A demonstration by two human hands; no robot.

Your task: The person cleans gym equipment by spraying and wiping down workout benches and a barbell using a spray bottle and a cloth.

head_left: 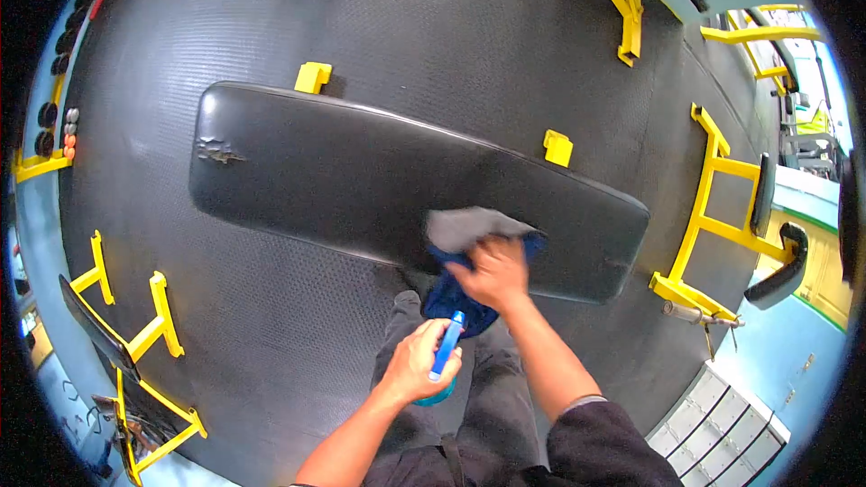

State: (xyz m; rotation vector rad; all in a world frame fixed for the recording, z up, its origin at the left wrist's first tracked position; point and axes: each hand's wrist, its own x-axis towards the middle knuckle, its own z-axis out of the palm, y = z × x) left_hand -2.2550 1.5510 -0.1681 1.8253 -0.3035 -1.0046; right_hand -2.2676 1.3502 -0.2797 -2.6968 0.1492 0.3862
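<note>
A long black padded bench (pixel 361 158) lies across the view, its cover torn near the left end. My right hand (pixel 494 272) presses a grey and dark blue cloth (pixel 469 227) onto the bench's near edge, right of the middle. Part of the cloth hangs down over that edge. Close to my legs, my left hand (pixel 422 362) is wrapped around a spray bottle (pixel 446 347) with a blue and white top. Most of the bottle's teal body is hidden by the hand.
Yellow feet (pixel 313 78) of the bench rest on the black rubber floor (pixel 271 307). Yellow-framed gym equipment stands at the left (pixel 135 334), at the right (pixel 713 216) and at the top right (pixel 622 9). A dumbbell rack (pixel 45 162) lines the left wall. White lockers (pixel 722 424) are at lower right.
</note>
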